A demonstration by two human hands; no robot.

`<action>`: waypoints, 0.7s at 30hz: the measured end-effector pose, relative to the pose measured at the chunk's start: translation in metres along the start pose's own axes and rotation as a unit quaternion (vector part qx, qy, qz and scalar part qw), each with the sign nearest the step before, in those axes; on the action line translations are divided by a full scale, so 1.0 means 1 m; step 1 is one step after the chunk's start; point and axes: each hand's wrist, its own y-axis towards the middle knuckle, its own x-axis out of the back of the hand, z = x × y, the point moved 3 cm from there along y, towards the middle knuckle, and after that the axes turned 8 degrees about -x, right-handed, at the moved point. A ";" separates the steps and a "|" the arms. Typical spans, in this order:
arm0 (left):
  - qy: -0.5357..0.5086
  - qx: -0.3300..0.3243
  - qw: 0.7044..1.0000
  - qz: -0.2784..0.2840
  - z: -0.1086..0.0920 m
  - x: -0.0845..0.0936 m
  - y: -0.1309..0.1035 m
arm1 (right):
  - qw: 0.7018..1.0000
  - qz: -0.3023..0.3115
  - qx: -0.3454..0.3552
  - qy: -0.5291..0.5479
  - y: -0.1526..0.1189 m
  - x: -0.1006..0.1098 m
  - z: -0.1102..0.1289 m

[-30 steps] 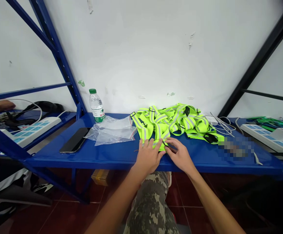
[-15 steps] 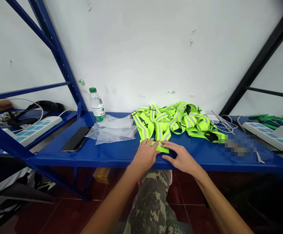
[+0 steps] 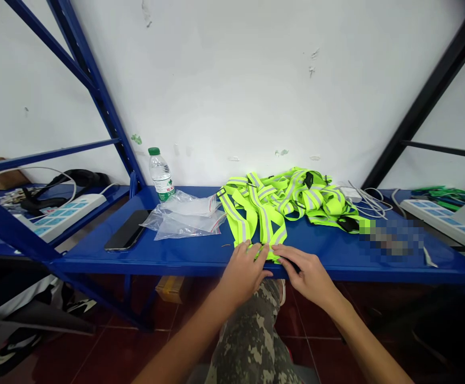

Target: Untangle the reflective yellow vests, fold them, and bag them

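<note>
A neon-yellow reflective strap vest [image 3: 267, 218] with silver stripes and black buckles runs from a tangled heap to the near edge of the blue table. At that edge my left hand [image 3: 245, 271] has its fingers curled over the vest's lower band, thumb toward me. Close beside it, my right hand [image 3: 306, 272] grips the right end of the same band between thumb and fingers. Both hands cover most of this band. Behind it lies the heap of similar yellow straps [image 3: 316, 194]; where one piece ends and another begins cannot be made out.
Clear plastic bags [image 3: 184, 216] lie left of the straps, beside a black phone [image 3: 127, 230] and a water bottle [image 3: 161, 176]. White cables [image 3: 370, 202] are at the right. Power strips [image 3: 66, 216] lie on neighbouring tables. Blue rack posts [image 3: 100, 101] rise at the left.
Both hands have drawn the vest's lower band toward me, up to the table's front edge. The straps behind it are stretched longer. The hand at the far left is out of view.
</note>
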 end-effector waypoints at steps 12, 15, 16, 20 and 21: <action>0.025 -0.053 0.998 0.011 0.001 0.005 0.001 | 0.993 0.009 0.012 -0.113 -0.007 0.001 0.006; -0.023 -0.029 0.999 0.032 0.009 0.014 0.011 | 0.995 0.006 -0.006 -0.101 0.002 0.003 0.004; -0.041 -0.024 0.998 0.034 0.011 0.017 0.013 | 0.995 0.009 -0.009 -0.099 0.005 0.003 0.003; -0.083 -0.018 0.996 -0.022 0.017 0.026 0.018 | 0.995 0.023 -0.016 -0.099 0.014 0.003 0.000; -0.075 -0.006 0.996 -0.042 0.018 0.027 0.018 | 0.995 0.025 -0.016 -0.098 0.015 0.002 -0.001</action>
